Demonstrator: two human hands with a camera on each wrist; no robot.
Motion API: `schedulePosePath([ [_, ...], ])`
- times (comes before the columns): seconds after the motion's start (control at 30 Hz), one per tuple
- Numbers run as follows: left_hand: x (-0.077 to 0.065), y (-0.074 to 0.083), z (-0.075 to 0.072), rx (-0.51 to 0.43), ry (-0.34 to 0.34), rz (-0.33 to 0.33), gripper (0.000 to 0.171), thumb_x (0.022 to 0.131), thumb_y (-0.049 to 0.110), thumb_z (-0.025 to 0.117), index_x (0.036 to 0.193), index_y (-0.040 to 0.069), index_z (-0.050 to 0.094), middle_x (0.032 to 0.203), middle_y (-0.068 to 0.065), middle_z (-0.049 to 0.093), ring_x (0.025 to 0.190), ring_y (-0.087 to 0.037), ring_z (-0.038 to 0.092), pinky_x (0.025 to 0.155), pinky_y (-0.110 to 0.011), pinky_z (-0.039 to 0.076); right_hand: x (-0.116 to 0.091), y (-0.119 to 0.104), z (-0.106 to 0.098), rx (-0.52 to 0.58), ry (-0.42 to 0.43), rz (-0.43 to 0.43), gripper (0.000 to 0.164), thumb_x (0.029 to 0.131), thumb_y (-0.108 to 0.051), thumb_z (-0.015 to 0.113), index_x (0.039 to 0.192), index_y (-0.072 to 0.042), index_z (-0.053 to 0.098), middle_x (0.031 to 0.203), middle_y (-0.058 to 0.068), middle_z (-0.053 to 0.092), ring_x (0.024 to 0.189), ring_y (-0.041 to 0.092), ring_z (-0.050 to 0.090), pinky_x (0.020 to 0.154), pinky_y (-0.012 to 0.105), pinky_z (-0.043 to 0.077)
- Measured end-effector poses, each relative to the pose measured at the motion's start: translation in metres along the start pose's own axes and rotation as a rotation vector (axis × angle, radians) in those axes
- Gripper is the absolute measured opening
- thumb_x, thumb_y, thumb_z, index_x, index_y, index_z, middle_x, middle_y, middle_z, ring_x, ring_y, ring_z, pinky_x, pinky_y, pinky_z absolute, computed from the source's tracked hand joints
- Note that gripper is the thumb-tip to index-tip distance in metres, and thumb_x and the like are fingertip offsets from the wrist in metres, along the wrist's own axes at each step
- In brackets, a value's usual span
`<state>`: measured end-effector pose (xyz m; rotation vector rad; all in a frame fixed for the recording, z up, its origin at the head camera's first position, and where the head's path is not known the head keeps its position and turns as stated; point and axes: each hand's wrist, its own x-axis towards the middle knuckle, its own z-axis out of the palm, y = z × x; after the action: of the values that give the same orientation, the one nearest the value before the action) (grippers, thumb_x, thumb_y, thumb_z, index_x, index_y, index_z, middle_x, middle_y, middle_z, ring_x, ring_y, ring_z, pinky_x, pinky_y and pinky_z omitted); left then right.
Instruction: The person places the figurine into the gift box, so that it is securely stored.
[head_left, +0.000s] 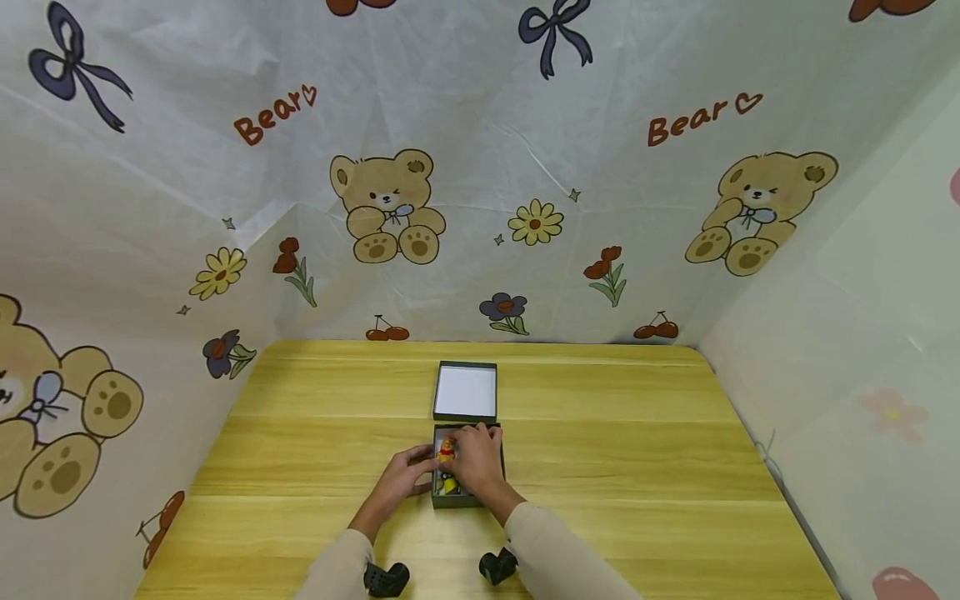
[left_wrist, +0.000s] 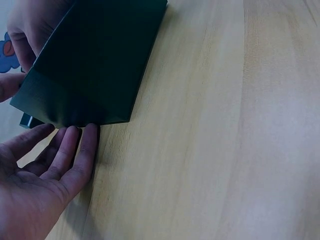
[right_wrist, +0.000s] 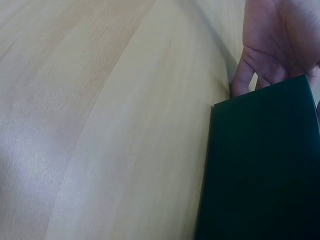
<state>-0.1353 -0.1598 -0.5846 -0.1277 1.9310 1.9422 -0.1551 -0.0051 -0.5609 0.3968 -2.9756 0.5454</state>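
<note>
A dark green box sits on the table, its top uncovered. Inside it show a small red-and-yellow bear figurine and, nearer the front, another mostly yellow figurine. My left hand is at the box's left side, its extended fingertips right at the wall and its thumb apart at the upper edge. From the right, my right hand reaches over the box, fingers down into it and thumb beside the bear figurine. Those fingertips are hidden, and I cannot tell whether they grip anything.
Just behind the box lies its lid, white inside with a dark rim. The wood-grain table extends to both sides. A white cloth with printed bears hangs at the table's back edge. Both wrists wear dark straps.
</note>
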Motion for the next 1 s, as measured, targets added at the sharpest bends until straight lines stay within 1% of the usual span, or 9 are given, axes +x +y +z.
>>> schedulePosePath([
  [0.23,0.0002,-0.0002,-0.0001,0.002,0.002,-0.002,0.054,0.096,0.017,0.056,0.138,-0.013,0.040,0.135,-0.029,0.048,0.108,-0.025,0.059,0.086,-0.041,0.055,0.0004,0.0013,0.0008,0.008,0.005,-0.006,0.043,0.068,-0.042,0.085,0.103,-0.018,0.076,0.099,-0.001,0.071,0.091,0.021,0.057,0.087,0.051,0.034],
  [0.47,-0.0014,0.0006,0.0001,0.007,-0.002,-0.006,0.053,0.097,0.017,0.056,0.138,-0.012,0.040,0.135,-0.028,0.048,0.109,-0.024,0.059,0.086,-0.041,0.055,0.0004,0.0019,-0.0004,0.040,0.020,-0.014,0.042,0.069,-0.041,0.085,0.102,-0.017,0.076,0.099,0.000,0.071,0.092,0.022,0.057,0.088,0.051,0.034],
  [0.73,-0.0016,0.0002,0.0007,0.011,0.001,-0.008,0.053,0.097,0.017,0.055,0.139,-0.012,0.040,0.136,-0.029,0.047,0.111,-0.027,0.058,0.087,-0.042,0.054,-0.0006,0.0008,-0.0029,0.050,0.009,-0.014,0.042,0.070,-0.039,0.085,0.105,-0.017,0.076,0.102,0.001,0.070,0.094,0.023,0.057,0.089,0.052,0.035],
  [1.0,-0.0017,-0.0001,0.0000,0.014,0.005,-0.004,0.053,0.097,0.017,0.056,0.138,-0.012,0.041,0.135,-0.028,0.048,0.110,-0.026,0.059,0.086,-0.041,0.055,-0.0008,0.0011,-0.0038,0.113,0.012,-0.004,0.041,0.071,-0.036,0.085,0.106,-0.016,0.076,0.102,0.001,0.070,0.095,0.024,0.057,0.090,0.053,0.033],
])
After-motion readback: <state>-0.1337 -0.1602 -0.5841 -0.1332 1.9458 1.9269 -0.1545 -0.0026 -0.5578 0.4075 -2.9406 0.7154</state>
